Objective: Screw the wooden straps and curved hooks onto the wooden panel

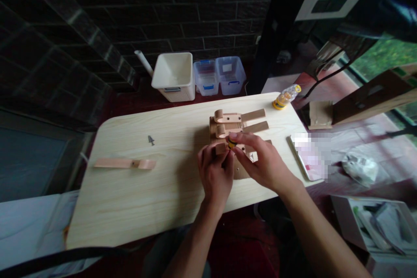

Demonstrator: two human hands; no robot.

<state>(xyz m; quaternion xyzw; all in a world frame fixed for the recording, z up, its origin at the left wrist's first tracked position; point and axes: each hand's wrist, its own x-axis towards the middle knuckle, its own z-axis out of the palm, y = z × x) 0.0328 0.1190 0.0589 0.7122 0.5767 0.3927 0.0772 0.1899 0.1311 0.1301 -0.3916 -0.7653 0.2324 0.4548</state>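
Note:
A wooden piece (241, 173) with several curled-end strips lies at the middle of the table. The upper wooden strip (233, 118) shows dark screw holes. Over the nearer strip (220, 148), my left hand (215, 171) is closed, with fingers curled at its rounded end. Thumb and forefinger of my right hand (260, 160) pinch a small yellow-and-black screwdriver (232, 143), which stands roughly upright above that strip. Its tip is hidden between my fingers. A separate wooden strip (125, 163) and a small pile of dark screws (151, 140) lie to the left.
A clear bottle-shaped container (286, 96) with a yellow base stands at the table's back right corner. A phone-like slab (306, 158) lies by the right edge. Behind the table are a white bin (172, 71) and two clear plastic boxes (206, 79). An open box (374, 226) sits lower right.

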